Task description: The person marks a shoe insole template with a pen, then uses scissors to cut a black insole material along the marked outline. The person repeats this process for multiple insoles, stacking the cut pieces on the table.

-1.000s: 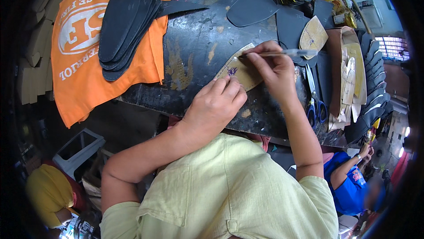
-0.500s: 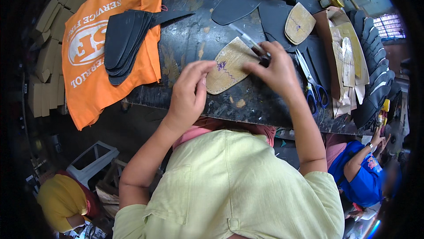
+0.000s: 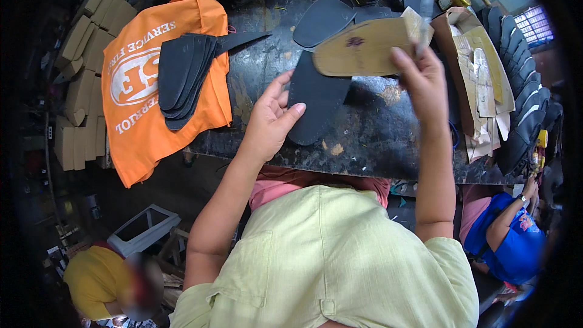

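Right hand [image 3: 424,79], grip closed by thumb and fingers on one end of a tan template [image 3: 358,50], flat, round-ended, purple-scribbled, held above the counter [image 3: 261,146] and overlapping the far end of a dark piece [image 3: 317,109]; a clear slim pen [image 3: 426,7] stands up from the same fingers. Left hand [image 3: 274,123], grip loosely curled, thumb over the near-left edge of that smooth, matt, tapering dark piece; whether it is pinched cannot be told. Counter black, worn, patchy; at left a creased orange cloth [image 3: 136,128] under fanned dark pieces [image 3: 185,79]; at right an open cardboard box [image 3: 456,67].
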Demonstrator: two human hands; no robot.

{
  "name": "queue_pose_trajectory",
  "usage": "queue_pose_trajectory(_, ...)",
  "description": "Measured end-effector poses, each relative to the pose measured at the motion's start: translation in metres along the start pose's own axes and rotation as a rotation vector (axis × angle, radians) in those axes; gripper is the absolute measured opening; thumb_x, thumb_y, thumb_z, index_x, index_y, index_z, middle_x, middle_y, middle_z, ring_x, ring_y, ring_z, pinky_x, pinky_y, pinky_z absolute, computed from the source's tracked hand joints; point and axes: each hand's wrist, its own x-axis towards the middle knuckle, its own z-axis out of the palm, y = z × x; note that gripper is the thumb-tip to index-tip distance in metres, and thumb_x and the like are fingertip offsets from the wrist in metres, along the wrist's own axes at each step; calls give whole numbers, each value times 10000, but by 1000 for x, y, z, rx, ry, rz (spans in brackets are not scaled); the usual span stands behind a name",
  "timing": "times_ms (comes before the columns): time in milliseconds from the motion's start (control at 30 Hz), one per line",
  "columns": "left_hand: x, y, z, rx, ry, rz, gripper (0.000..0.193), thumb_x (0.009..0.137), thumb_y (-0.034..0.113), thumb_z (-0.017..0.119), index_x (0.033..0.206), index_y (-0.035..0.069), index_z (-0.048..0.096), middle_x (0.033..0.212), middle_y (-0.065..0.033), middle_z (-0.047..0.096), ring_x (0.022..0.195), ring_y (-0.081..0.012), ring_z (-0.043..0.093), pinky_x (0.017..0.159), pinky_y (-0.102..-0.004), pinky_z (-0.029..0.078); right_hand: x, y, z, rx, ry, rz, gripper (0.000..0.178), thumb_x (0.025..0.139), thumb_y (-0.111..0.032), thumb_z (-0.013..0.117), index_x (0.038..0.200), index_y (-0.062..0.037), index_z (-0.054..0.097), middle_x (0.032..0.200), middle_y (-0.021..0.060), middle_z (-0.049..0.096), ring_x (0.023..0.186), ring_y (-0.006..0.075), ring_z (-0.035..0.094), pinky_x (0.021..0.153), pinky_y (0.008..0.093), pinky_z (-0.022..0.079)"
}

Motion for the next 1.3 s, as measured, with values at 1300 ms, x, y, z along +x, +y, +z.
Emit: queue_pose_trajectory(1300, 4, 12, -18, -172, 146, 30, 682, 954, -83, 507, 1583, -9, 254, 1412, -176, 585, 1248, -210, 622, 1056, -356, 527, -29, 52, -30, -443, 68, -41, 405, 986, -148, 730, 1330, 39, 626, 983, 39, 669, 866, 92, 577, 813, 261, 501)
